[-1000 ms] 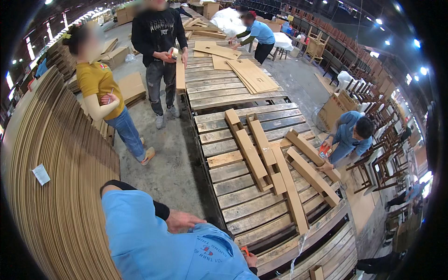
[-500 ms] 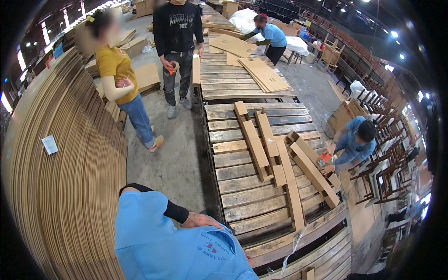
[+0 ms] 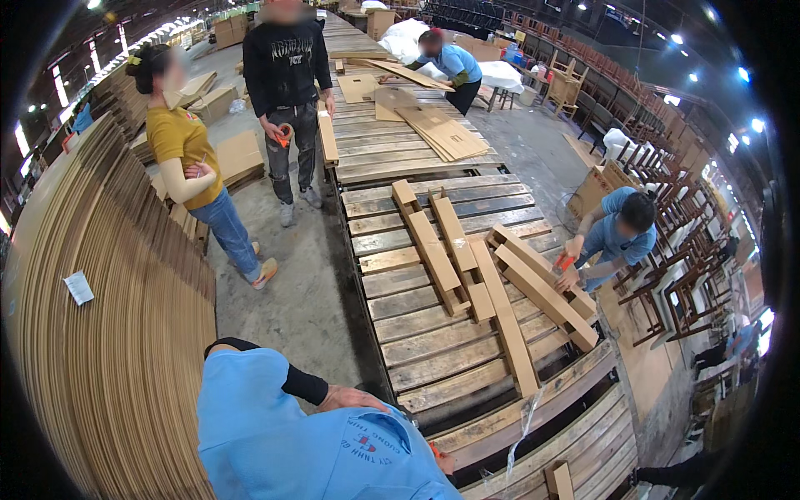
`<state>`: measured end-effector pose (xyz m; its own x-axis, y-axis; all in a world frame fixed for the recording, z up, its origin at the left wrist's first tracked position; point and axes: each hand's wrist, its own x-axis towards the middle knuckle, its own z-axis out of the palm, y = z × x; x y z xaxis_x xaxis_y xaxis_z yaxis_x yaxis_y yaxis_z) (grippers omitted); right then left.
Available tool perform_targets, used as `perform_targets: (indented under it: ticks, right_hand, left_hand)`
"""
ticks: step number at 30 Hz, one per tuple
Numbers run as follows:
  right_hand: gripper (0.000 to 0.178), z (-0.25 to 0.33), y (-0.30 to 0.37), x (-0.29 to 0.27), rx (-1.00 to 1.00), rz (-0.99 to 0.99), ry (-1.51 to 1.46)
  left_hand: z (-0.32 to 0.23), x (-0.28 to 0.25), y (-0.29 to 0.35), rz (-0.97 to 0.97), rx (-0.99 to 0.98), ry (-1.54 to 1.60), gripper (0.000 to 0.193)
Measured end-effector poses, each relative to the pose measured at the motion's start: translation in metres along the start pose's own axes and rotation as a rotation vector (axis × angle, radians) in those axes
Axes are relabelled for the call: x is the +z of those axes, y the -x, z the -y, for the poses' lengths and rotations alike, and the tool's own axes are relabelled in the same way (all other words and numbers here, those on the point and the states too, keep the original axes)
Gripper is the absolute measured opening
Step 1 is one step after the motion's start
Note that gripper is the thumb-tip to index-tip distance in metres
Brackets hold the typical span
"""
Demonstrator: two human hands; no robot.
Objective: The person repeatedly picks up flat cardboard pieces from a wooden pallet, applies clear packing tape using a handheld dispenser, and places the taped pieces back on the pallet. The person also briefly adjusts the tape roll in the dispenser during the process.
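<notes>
My left hand lies with its fingers stretched out against the front of my light blue shirt, its fingertips partly covered by the cloth. Only a small part of my right hand shows past the shirt, beside the slatted wooden table. A bit of something orange sits at its fingers, too hidden to name. Several long, narrow cardboard boxes lie on the slats beyond my hands. Across the table, a co-worker in blue bends over one box with an orange tape dispenser.
A tall stack of flat cardboard stands at my left. Two people stand beyond it, one holding an orange tape dispenser. Flat cardboard sheets lie farther up the table, where another co-worker leans in. Wooden chairs crowd the right.
My view has shifted, moving most of the scene left. A bit of orange now shows at my right hand. The far co-worker's cardboard sheet has swung up at an angle. My left hand stays on the shirt.
</notes>
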<state>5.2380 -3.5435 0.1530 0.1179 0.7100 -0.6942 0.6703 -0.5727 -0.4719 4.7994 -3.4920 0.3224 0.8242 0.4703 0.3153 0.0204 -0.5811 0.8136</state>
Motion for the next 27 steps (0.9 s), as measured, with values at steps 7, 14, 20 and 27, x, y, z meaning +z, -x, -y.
perform_targets:
  ticks: [7, 14, 20, 27]
  right_hand:
    - [0.04, -0.015, 0.005, -0.001, -0.005, -0.032, 0.028]
    - [0.047, -0.019, 0.022, -0.008, 0.055, -0.027, 0.057]
    - [0.054, -0.041, 0.02, 0.003, 0.177, -0.074, 0.095]
    - [0.058, -0.057, 0.03, 0.0, 0.22, -0.031, 0.087]
  left_hand:
    - [0.012, 0.017, 0.002, 0.034, -0.039, 0.035, 0.064]
    - [-0.001, 0.028, -0.008, 0.022, -0.06, 0.097, 0.059]
    - [-0.001, 0.041, -0.007, 0.027, -0.037, 0.099, 0.058]
    - [-0.01, 0.058, -0.009, 0.04, -0.065, 0.105, 0.057]
